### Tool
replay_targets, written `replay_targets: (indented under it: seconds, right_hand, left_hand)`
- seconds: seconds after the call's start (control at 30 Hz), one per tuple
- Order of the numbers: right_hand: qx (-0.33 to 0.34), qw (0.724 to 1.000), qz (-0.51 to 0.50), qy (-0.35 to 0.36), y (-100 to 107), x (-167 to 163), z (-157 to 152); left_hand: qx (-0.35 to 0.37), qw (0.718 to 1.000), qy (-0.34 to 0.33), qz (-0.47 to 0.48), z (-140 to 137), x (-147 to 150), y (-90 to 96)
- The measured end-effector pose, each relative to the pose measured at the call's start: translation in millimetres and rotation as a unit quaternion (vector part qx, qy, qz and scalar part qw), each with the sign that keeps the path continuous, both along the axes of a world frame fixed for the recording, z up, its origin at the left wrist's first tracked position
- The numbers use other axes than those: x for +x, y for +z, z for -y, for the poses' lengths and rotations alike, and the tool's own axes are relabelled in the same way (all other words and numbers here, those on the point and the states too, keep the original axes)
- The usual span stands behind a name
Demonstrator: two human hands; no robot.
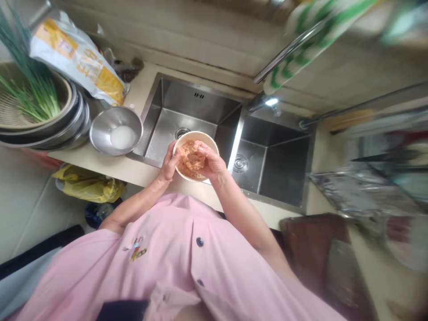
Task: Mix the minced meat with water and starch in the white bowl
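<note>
A pale round bowl (pixel 215 143) is held over the front edge of the left sink basin. Inside it lies a reddish-orange, lumpy mass that looks like minced meat (pixel 190 168). My left hand (pixel 170 163) grips the bowl's left side, thumb over the rim. My right hand (pixel 211 160) reaches in from the right, its fingers curled into the meat; the fingertips are partly hidden. Left of the sink stands a metal bowl (pixel 98 136) with some white powder or grains (pixel 122 137) at its bottom.
A double steel sink (pixel 187 118) lies ahead under a faucet (pixel 259 101). Stacked basins (pixel 80 118) with green onions (pixel 40 98) and a white-yellow bag (pixel 80 62) stand left. Below hangs a yellow plastic bag (pixel 90 185). A foil-covered surface (pixel 351 191) is at right.
</note>
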State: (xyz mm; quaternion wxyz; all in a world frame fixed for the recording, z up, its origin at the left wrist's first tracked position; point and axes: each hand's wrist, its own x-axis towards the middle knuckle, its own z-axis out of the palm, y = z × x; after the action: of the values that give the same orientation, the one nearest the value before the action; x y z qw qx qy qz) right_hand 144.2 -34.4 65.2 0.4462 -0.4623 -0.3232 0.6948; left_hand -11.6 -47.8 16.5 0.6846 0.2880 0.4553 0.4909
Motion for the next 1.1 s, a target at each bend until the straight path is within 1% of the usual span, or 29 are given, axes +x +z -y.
replay_targets:
  seconds: [0.07, 0.13, 0.23, 0.33, 0.43, 0.6, 0.73, 0.87, 1.1]
  right_hand:
    - [0.001, 0.999, -0.036, -0.011, 3.6, 3.6, 1.3]
    - [0.007, 0.999, -0.041, -0.010, 7.6, 3.9, 2.4]
    - [0.014, 1.000, -0.022, -0.012, 15.8, 0.9, 3.8]
    - [0.023, 0.999, 0.007, -0.033, 24.5, -2.3, 5.3]
    - [0.041, 0.998, 0.033, -0.042, 27.9, -3.0, 6.8]
    - [0.067, 0.990, 0.115, -0.037, 21.0, 0.2, 7.8]
    - [0.090, 0.975, 0.198, -0.045, 15.9, 2.5, 7.0]
    - [0.115, 0.959, 0.257, -0.028, 13.3, 4.7, 6.2]
    - [0.137, 0.914, 0.381, 0.007, -3.4, 11.0, 4.8]
  left_hand:
    - [0.030, 1.000, -0.005, -0.003, -0.2, -1.1, 2.9]
    - [0.044, 0.999, -0.009, 0.006, -0.4, -1.3, 5.7]
    - [0.037, 0.999, -0.015, 0.017, -0.1, -0.5, 8.7]
    - [0.027, 0.999, -0.021, 0.016, 0.5, 0.8, 10.2]
    - [0.024, 0.999, -0.020, 0.027, 0.9, 1.7, 11.7]
    - [0.013, 0.999, -0.015, 0.036, 0.9, 1.5, 13.9]
    - [0.017, 0.999, -0.016, 0.039, 0.6, 1.5, 12.8]
    - [0.024, 0.999, -0.021, 0.039, 1.0, 2.2, 12.8]
    - [-0.015, 0.998, -0.019, 0.050, 1.5, 3.9, 13.5]
